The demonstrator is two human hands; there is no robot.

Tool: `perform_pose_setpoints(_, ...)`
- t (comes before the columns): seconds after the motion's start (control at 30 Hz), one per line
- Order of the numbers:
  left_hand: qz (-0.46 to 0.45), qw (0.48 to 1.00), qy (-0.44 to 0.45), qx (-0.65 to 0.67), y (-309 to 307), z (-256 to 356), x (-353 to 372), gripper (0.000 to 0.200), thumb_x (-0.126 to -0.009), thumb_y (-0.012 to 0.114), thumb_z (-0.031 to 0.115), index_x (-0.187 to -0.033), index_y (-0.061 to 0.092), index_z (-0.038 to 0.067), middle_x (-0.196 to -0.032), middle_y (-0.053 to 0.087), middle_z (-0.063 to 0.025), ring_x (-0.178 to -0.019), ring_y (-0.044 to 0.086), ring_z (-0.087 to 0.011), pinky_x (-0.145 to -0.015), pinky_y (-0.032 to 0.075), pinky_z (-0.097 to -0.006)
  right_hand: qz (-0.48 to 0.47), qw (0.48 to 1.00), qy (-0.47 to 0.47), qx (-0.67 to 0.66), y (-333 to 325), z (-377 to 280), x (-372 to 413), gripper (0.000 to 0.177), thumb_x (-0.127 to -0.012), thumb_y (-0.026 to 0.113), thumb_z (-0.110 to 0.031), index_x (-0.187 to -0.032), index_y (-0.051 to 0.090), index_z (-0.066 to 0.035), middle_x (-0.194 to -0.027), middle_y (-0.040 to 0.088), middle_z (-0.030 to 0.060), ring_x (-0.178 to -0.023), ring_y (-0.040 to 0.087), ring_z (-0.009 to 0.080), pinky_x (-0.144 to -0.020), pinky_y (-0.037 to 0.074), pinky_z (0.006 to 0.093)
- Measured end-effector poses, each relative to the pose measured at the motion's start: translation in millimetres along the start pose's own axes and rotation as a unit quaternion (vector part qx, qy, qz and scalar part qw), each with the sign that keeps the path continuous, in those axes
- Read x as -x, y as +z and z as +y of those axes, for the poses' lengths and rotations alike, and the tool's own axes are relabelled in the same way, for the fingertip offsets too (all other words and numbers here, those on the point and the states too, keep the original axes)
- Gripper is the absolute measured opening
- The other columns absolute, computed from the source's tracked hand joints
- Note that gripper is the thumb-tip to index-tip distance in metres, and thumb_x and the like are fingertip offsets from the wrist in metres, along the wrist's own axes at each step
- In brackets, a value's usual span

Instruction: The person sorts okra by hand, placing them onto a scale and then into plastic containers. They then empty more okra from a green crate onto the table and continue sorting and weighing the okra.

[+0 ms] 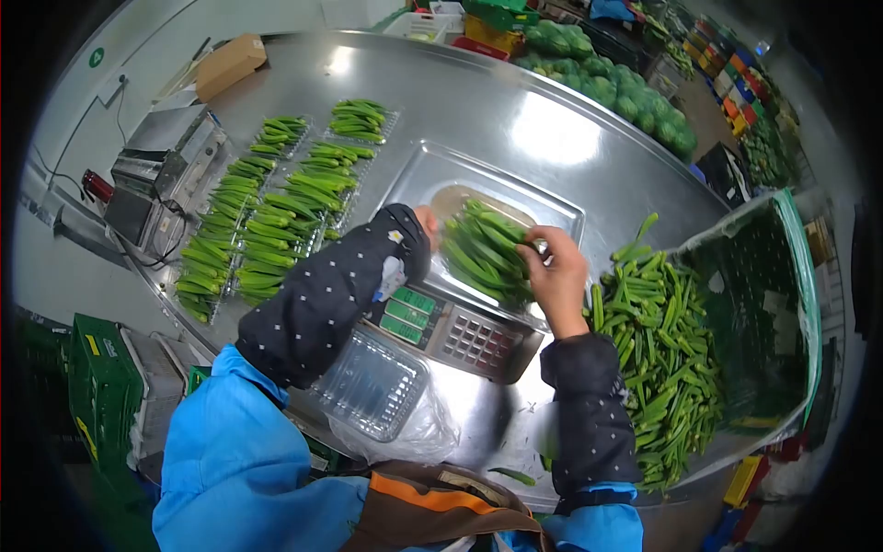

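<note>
A clear tray of green okra [485, 248] sits on the metal pan of a scale [561, 207], whose green display and keypad face me. My right hand [558, 276] is at the tray's right side, its thumb and fingers pinched together at the okra; whether a pod is between them is too small to tell. At the tray's left edge is my left hand [426, 225], mostly hidden by the dark sleeve, its fingers not clearly visible. To the right of the scale lies a large heap of loose okra [667, 368].
Several filled okra trays [303, 189] stand in rows at the left, beside a metal machine [161, 175]. Empty clear trays [372, 385] lie in front of the scale. A green crate [796, 276] rests on its side at the right. Green crates [106, 386] stand lower left.
</note>
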State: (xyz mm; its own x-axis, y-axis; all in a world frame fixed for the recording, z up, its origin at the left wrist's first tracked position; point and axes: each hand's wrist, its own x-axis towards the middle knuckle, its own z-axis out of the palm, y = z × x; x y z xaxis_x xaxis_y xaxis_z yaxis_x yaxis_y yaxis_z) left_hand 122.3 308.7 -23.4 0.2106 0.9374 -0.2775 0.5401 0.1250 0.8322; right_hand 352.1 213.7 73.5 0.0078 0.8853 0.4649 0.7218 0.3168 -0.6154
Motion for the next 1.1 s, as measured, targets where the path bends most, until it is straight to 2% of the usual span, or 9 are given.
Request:
perform_pose_setpoints(0.13, 0.04, 0.999, 0.01, -0.003, 18, -54, -28, 0.026, -0.07, 0.067, -0.003, -0.089, 0.05, 0.003, -0.071, 0.057, -0.0072, -0.056, 0.06, -0.0199, -0.048, 0.047, -0.0332, -0.08, 0.996, -0.036, 0.017, 18, 28, -2, 0.015, -0.075, 0.064, -0.003, -0.089, 0.064, -0.009, -0.091, 0.063, 0.009, -0.084, 0.058, 0.0299, -0.071, 0.047, 0.0364)
perform_pose_setpoints(0.27, 0.066, 0.988, 0.068, -0.123, 17, -50, -22, 0.031, -0.065, 0.071, 0.009, -0.088, 0.051, 0.005, -0.068, 0.057, -0.009, -0.067, 0.061, -0.0249, -0.062, 0.045, -0.0374, 0.023, 0.989, 0.132, 0.064, -16, 36, 29, 0.014, -0.081, 0.065, -0.012, -0.093, 0.064, -0.004, -0.08, 0.066, 0.0143, -0.066, 0.064, 0.0258, -0.061, 0.049, 0.0335)
perform_pose_setpoints(0.37, 0.123, 0.98, 0.099, -0.125, 19, -31, -4, 0.026, -0.068, 0.067, 0.009, -0.087, 0.049, 0.006, -0.068, 0.058, -0.0109, -0.066, 0.06, -0.0283, -0.063, 0.045, -0.0376, -0.113, 0.95, 0.283, 0.069, -30, 52, 50, 0.023, -0.084, 0.062, -0.023, -0.098, 0.062, -0.003, -0.067, 0.065, 0.0155, -0.06, 0.065, 0.0255, -0.06, 0.048, 0.0334)
perform_pose_setpoints(0.4, 0.141, 0.979, 0.086, -0.121, 19, -20, 6, 0.022, -0.071, 0.063, 0.009, -0.086, 0.048, 0.006, -0.068, 0.057, -0.0103, -0.065, 0.06, -0.0287, -0.062, 0.045, -0.0376, -0.111, 0.951, 0.282, 0.068, -26, 61, 57, 0.023, -0.084, 0.062, -0.023, -0.098, 0.062, -0.003, -0.067, 0.065, 0.0155, -0.06, 0.065, 0.0255, -0.06, 0.048, 0.0334)
perform_pose_setpoints(0.47, 0.133, 0.98, 0.089, -0.118, 14, -10, 13, 0.021, -0.071, 0.062, 0.009, -0.086, 0.048, 0.006, -0.067, 0.056, -0.0102, -0.065, 0.06, -0.0279, -0.062, 0.045, -0.0372, -0.065, 0.973, 0.22, 0.026, -20, 63, 60, 0.027, -0.086, 0.061, -0.017, -0.105, 0.056, 0.001, -0.064, 0.065, 0.0111, -0.047, 0.059, 0.0121, -0.039, 0.041, 0.0257)
perform_pose_setpoints(0.63, 0.127, 0.983, 0.101, -0.091, 11, 10, 26, 0.02, -0.073, 0.059, 0.006, -0.088, 0.045, 0.007, -0.068, 0.055, -0.0096, -0.061, 0.057, -0.0231, -0.057, 0.045, -0.0371, -0.064, 0.958, 0.27, -0.064, -3, 92, 61, 0.034, -0.085, 0.061, -0.013, -0.114, 0.05, 0.002, -0.071, 0.065, 0.0133, -0.047, 0.057, 0.0129, -0.04, 0.041, 0.0262)
perform_pose_setpoints(0.8, 0.072, 0.993, 0.055, 0.072, 5, 12, 30, 0.027, -0.075, 0.054, -0.001, -0.097, 0.041, 0.007, -0.076, 0.057, -0.0105, -0.064, 0.057, -0.0216, -0.053, 0.048, -0.0366, -0.105, 0.868, 0.368, -0.318, -16, 53, 54, 0.04, -0.079, 0.061, -0.002, -0.116, 0.049, 0.006, -0.068, 0.06, 0.0071, -0.051, 0.053, 0.0109, -0.043, 0.039, 0.0221)
perform_pose_setpoints(0.93, -0.001, 0.953, -0.006, 0.303, -16, 13, 66, 0.033, -0.076, 0.05, -0.007, -0.104, 0.038, 0.007, -0.082, 0.058, -0.0112, -0.066, 0.058, -0.0204, -0.049, 0.05, -0.0361, -0.171, 0.896, 0.28, -0.298, 3, 91, 65, 0.034, -0.086, 0.058, -0.01, -0.118, 0.051, -0.002, -0.061, 0.053, -0.0008, -0.047, 0.047, 0.0064, -0.044, 0.036, 0.0192)
perform_pose_setpoints(1.1, 0.084, 0.902, -0.046, 0.42, -68, 9, 122, 0.04, -0.078, 0.048, -0.008, -0.116, 0.043, 0.004, -0.094, 0.061, -0.0137, -0.075, 0.064, -0.0259, -0.055, 0.058, -0.0411, -0.143, 0.91, 0.256, -0.293, 19, 3, 40, 0.038, -0.089, 0.056, -0.014, -0.124, 0.047, -0.002, -0.064, 0.053, 0.0001, -0.05, 0.048, 0.0069, -0.047, 0.038, 0.0195)
